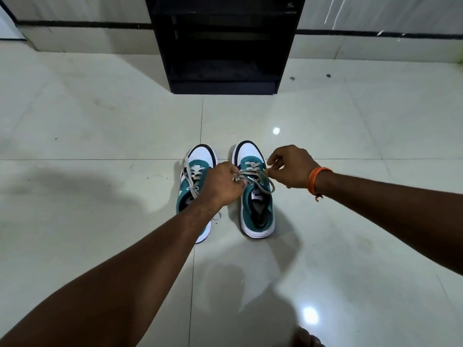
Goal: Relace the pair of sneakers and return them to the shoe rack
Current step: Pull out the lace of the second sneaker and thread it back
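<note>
Two teal and white sneakers stand side by side on the tiled floor, toes pointing away from me. The left sneaker (194, 161) is partly hidden by my left forearm, and its grey lace hangs loose over the side. My left hand (221, 185) and my right hand (290, 166) each pinch an end of the grey lace (253, 175) across the top of the right sneaker (258, 211). An orange thread band circles my right wrist. The black shoe rack (225, 43) stands against the wall straight ahead, its shelves dark.
Glossy cream floor tiles (100, 121) spread all around the shoes, with ceiling light reflections on them. A pale wall with a dark stripe (87, 25) runs behind the rack. My foot (307, 338) shows at the bottom edge.
</note>
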